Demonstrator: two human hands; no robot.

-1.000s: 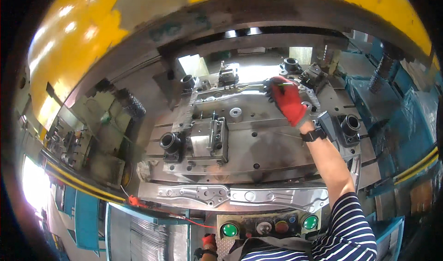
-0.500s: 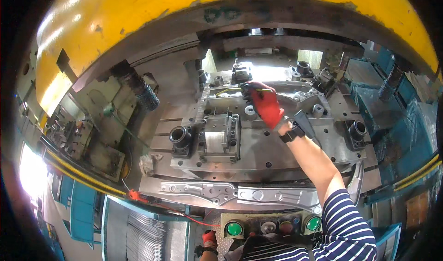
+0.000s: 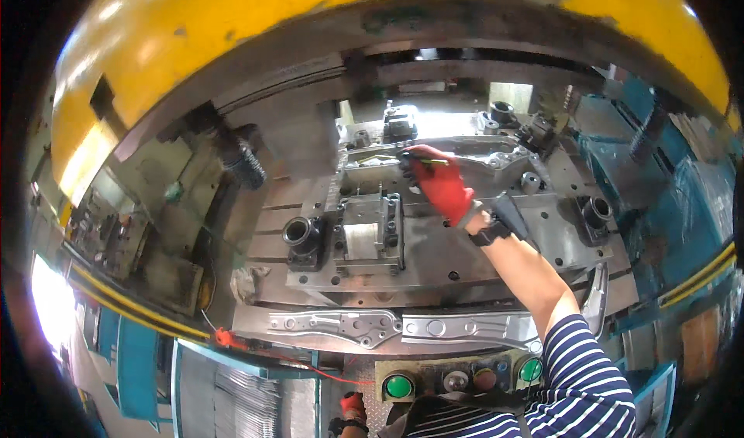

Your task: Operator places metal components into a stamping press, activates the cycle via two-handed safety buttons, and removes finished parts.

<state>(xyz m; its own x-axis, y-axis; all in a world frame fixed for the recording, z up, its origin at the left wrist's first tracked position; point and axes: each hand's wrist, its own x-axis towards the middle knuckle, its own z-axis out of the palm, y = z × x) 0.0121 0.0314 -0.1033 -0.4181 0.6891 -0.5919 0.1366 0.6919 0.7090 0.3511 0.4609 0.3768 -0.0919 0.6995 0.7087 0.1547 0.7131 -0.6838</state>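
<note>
Right hand [image 3: 442, 186] above die plate [image 3: 426, 244], fingers clamped on thin stick [image 3: 439, 161]; left hand [image 3: 353, 405] nearside of plate, blurry, finger state unclear.

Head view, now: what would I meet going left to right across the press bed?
Front left black bushing, metal block, gloved right hand holding a thin stick, grey cylinder, front right black bushing.

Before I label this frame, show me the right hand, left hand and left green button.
Right hand [image 3: 441, 188]: head view, gloved back.
Left hand [image 3: 353, 404]: head view, gloved middle.
Left green button [image 3: 399, 387]: head view, its face.
</note>
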